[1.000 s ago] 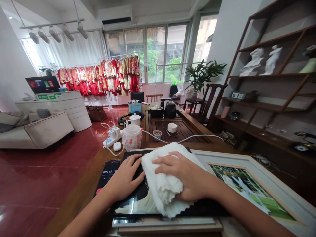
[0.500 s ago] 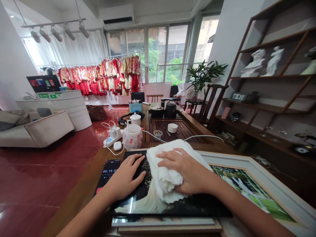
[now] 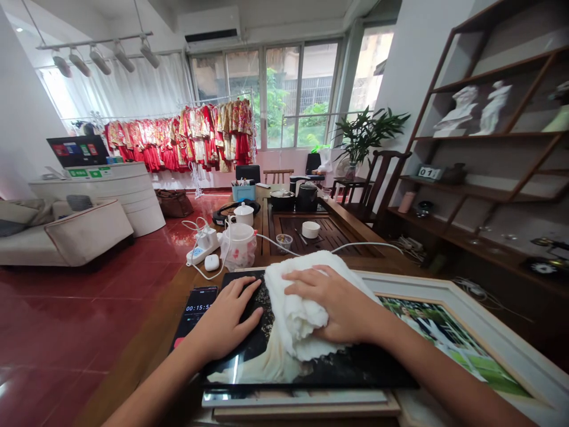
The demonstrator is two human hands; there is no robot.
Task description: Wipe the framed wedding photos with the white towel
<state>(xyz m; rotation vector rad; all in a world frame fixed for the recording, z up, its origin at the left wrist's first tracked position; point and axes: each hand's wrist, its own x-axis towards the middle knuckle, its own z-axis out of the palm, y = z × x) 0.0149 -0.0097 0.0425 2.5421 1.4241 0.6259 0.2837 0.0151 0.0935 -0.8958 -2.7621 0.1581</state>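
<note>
Wiping is the step in hand: a folded white terry towel (image 3: 296, 308) sits on a glossy black-bordered photo panel (image 3: 360, 375), directly under the right fingers. Left of the left fingers lies a black smartphone (image 3: 195, 308) showing a timer. The left hand (image 3: 224, 317) rests flat, fingers spread wide on the panel, holding nothing. The right hand (image 3: 342, 308) curls its fingers over the towel, pinning it down. Beyond the fingertips stand a translucent patterned jug (image 3: 237, 250), contents unclear; a blue plastic box (image 3: 243, 194) holding pens; and a small glass bowl (image 3: 283, 242), contents too small to tell. Right of the right fingers lies a white-matted picture frame (image 3: 462, 332). Judgement: the panel's exposed gloss beside the left fingers calls for the towel next.
</note>
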